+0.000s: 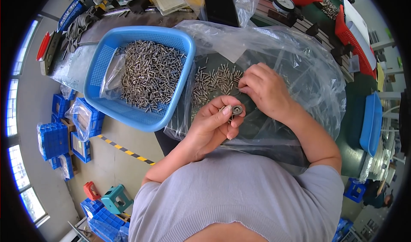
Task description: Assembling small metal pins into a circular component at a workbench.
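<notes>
My left hand [207,124] is closed round a small round metal ring-like piece [237,109], held between thumb and fingers with its hollow face up. Bits of metal also show among the lower fingers, too small to tell apart. Just above and to the right, my right hand [269,92] pinches what looks like a slim metal pin at its fingertips, partly hidden. Beside both hands, a loose pile of small metal pins [216,80] lies on clear plastic sheeting [317,83]. To the left stands a blue plastic basket [188,45] heaped with similar pins [150,73].
A black phone [220,6] lies beyond the pile. Dial gauges [283,2] and red trays [351,41] with metal parts line the far side. A blue tray [370,124] is at the right edge. Blue crates [53,139] and stools [116,199] stand on the floor at left.
</notes>
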The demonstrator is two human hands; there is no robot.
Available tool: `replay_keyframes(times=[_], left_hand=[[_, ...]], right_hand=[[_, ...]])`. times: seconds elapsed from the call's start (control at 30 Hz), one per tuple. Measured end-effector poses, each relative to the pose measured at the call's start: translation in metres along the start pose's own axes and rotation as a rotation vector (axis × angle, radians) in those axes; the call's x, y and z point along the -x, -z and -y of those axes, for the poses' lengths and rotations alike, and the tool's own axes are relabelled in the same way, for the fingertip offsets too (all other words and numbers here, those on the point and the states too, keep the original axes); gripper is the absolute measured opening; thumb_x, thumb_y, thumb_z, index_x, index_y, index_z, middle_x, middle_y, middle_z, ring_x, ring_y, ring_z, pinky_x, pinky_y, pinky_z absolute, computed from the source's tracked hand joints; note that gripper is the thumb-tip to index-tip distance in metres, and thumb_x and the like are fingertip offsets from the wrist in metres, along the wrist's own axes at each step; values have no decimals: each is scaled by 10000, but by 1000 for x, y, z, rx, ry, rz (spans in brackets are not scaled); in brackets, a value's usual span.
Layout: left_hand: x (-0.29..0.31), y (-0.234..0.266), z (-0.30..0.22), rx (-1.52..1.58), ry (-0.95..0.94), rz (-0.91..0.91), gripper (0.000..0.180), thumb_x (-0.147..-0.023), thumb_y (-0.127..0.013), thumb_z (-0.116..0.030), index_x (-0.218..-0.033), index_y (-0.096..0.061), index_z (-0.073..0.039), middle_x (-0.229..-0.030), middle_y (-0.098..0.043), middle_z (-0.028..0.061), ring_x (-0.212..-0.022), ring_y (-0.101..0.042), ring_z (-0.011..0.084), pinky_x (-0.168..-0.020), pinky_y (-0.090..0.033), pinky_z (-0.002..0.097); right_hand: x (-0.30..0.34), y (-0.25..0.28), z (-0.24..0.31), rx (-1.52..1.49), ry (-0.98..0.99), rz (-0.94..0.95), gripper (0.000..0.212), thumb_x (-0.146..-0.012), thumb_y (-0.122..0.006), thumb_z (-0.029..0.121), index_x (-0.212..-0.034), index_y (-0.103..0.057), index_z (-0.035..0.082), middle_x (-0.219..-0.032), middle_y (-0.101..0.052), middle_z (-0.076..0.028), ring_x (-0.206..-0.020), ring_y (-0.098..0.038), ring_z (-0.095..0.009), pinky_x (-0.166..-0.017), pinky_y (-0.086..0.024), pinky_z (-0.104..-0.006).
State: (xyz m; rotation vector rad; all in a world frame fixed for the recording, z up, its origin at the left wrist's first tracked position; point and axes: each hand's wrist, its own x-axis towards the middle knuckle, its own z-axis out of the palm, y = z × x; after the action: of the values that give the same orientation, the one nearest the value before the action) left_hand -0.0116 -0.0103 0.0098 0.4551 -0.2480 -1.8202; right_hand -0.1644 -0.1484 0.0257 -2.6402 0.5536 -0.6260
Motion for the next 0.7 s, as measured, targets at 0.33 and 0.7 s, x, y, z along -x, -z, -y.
replay_keyframes(times=[0.33,0.7], left_hand=[[0,5,3,44,-24,7,231,-937,-566,-239,-1087,-544,-65,-973,-585,67,-753,-504,112,-579,-423,244],[1,0,4,-4,-31,-50,215,-945,-553,-234,-1079,-537,-66,-944,-584,72,-721,-481,109,-567,-402,241]], right_hand=[[1,25,23,-738,-324,179,106,-904,-574,105,-852,-545,18,-815,-537,-28,-747,-525,-113,-664,-426,-254],[3,25,28,-706,-212,196,117,-898,-572,101,-829,-543,12,-808,-544,-44,-728,-538,-142,-649,-434,-267]])
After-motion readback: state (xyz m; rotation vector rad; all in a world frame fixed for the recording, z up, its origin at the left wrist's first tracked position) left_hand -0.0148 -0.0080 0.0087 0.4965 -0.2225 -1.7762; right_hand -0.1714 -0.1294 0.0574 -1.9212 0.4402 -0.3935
